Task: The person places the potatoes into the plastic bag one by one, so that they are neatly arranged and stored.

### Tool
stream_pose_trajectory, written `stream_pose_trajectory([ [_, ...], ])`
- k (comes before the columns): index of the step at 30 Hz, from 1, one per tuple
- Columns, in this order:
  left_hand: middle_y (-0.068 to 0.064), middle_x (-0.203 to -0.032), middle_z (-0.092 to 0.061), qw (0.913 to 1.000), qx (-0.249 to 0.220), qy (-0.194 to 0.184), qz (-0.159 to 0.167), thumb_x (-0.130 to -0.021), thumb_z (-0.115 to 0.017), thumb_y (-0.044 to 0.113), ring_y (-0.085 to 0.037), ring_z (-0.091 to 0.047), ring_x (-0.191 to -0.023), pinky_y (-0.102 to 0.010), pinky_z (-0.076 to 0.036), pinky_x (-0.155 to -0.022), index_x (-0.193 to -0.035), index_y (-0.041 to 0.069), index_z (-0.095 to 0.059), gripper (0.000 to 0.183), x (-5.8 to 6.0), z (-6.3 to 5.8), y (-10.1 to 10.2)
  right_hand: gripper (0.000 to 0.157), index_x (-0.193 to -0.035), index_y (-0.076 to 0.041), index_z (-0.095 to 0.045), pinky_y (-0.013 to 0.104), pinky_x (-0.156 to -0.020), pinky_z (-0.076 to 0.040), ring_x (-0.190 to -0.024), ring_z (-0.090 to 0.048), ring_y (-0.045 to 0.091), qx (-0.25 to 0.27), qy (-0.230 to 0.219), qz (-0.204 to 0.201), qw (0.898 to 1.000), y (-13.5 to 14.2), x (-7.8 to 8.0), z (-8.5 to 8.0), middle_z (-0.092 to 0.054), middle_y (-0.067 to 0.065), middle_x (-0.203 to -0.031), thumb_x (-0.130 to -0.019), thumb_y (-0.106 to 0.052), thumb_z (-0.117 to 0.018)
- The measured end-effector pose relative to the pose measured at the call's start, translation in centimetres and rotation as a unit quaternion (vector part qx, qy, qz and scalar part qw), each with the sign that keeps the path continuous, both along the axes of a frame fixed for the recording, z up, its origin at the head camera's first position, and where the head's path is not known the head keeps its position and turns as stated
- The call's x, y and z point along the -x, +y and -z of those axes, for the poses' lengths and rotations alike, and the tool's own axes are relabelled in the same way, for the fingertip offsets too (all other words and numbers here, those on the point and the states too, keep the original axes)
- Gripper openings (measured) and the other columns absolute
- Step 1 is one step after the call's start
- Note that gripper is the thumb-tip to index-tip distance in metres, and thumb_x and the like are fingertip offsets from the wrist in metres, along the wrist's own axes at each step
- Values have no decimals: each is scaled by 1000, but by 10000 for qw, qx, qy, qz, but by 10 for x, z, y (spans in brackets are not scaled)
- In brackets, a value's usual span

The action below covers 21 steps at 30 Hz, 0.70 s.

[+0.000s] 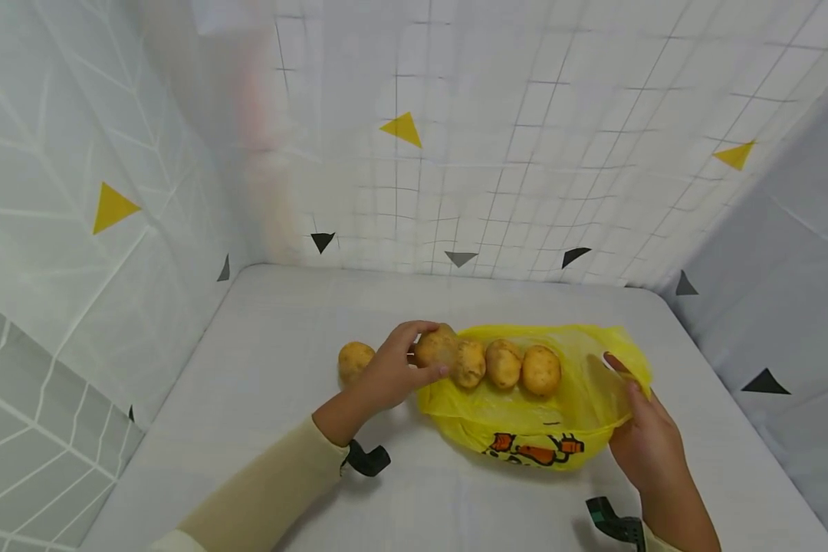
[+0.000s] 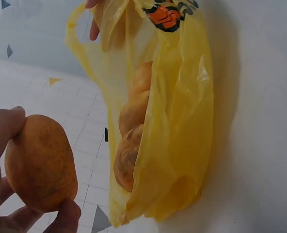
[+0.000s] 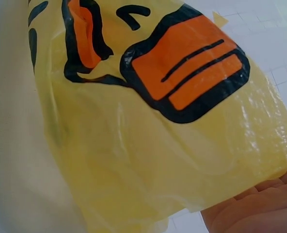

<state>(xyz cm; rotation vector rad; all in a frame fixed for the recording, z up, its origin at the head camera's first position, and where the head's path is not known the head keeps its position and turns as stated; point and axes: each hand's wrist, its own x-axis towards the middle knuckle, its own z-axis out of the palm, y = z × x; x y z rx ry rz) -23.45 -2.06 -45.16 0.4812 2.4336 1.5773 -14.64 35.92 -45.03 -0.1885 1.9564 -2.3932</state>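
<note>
My left hand (image 1: 389, 374) grips a potato (image 1: 433, 349) between thumb and fingers at the left end of a yellow plastic bag (image 1: 469, 425). The left wrist view shows that held potato (image 2: 41, 162) apart from the bag. Three potatoes lie in a row in the bag's opening, including an end potato (image 1: 541, 370) and a middle potato (image 1: 504, 364). At the bag's right end, my right hand (image 1: 652, 445) holds the plastic, its thumb on the near side and some fingers partly hidden by it. Orange and black cartoon print (image 3: 192, 63) covers the bag's side.
Another potato (image 1: 355, 360) lies on the white table (image 1: 276, 330) just beyond the left hand, partly behind it. White sheets with yellow and black triangle marks enclose the table at the back and sides. A black wrist mount (image 1: 367, 460) sits at the left cuff.
</note>
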Motion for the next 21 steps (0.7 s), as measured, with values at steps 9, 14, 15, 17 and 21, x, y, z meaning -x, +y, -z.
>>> stream_pose_trajectory([
  [9, 7, -159, -39, 9993, 41, 94, 372, -90, -80, 53, -16, -55, -128, -36, -53, -104, -150, 36, -48, 70, -8, 1, 26, 59, -168, -19, -18, 14, -109, -42, -154, -15, 14, -36, 25, 34, 10000, 1, 0, 1, -5, -1, -173, -115, -43, -23],
  [14, 8, -158, -42, 9990, 45, 109, 427, -89, -82, 52, -13, -55, -125, -34, -52, -103, -150, 38, -49, 71, -12, 6, 38, 59, -169, -20, -18, 14, -109, -42, -154, -14, 15, -70, 4, 37, 10000, 0, 1, 2, -2, -1, -173, -115, -43, -23],
  [15, 8, -157, -43, 9990, 68, 117, 427, -89, -82, 52, -13, -55, -125, -33, -52, -103, -150, 39, -49, 71, -13, 7, 40, 59, -169, -20, -18, 14, -109, -42, -154, -14, 15, -66, -7, 34, 10000, 0, 1, 2, -2, -1, -173, -115, -44, -23],
  [17, 9, -157, -43, 9989, 102, 137, 437, -89, -82, 51, -13, -55, -125, -33, -52, -102, -150, 39, -50, 70, -15, 8, 43, 59, -169, -21, -18, 14, -108, -42, -154, -14, 15, -47, -29, 24, 10000, 0, 2, 1, -3, -1, -173, -114, -45, -23],
  [21, 9, -158, -43, 9985, 196, 235, 450, -89, -82, 50, -16, -52, -134, -38, -50, -107, -150, 38, -50, 70, -18, 11, 48, 60, -169, -21, -18, 14, -109, -42, -155, -13, 15, -8, -55, -10, 10000, 1, 2, 0, -2, -1, -174, -114, -45, -23],
])
